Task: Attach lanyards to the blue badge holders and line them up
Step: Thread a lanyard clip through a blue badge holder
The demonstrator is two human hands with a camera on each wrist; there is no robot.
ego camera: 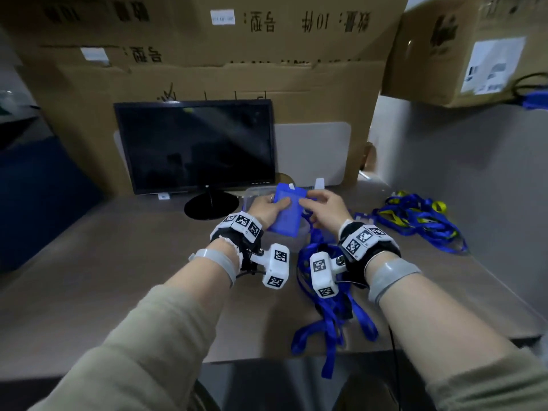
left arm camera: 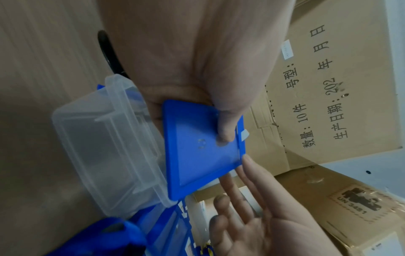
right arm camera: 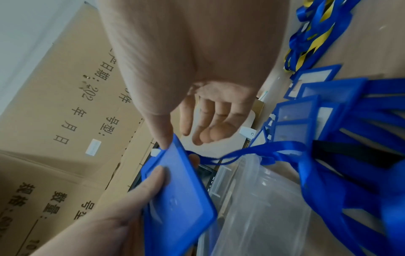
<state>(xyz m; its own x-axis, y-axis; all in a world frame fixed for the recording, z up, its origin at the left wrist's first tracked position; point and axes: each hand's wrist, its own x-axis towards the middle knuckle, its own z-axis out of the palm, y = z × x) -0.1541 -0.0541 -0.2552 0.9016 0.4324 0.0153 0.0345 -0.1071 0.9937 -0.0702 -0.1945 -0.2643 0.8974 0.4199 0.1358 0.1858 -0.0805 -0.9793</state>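
The left hand (ego camera: 268, 209) grips a blue badge holder (ego camera: 287, 211), thumb pressed on its face and fingers curled behind it, holding it up above a clear plastic box (left arm camera: 105, 147) that sits just below and beyond the hand on the table (ego camera: 118, 262). The right hand (ego camera: 323, 207) meets the holder from the other side: its thumb tip touches the top corner near the small white tab, while the other fingers are loosely curled and, in the left wrist view, lie nearly straight along the holder's edge without closing round it. A blue lanyard (right arm camera: 252, 152) runs from behind the holder's top edge across under the right palm toward a loose heap of blue lanyards (ego camera: 329, 310) lying below the right wrist, near the table's front edge. Further badge holders (right arm camera: 306, 110) lie overlapping just to the outer side of the right hand, and beyond them, well apart, a tangle of blue and yellow lanyards (ego camera: 415, 218). A dark monitor (ego camera: 195, 146) stands beyond the left hand, with cardboard boxes (ego camera: 207, 54) behind it.
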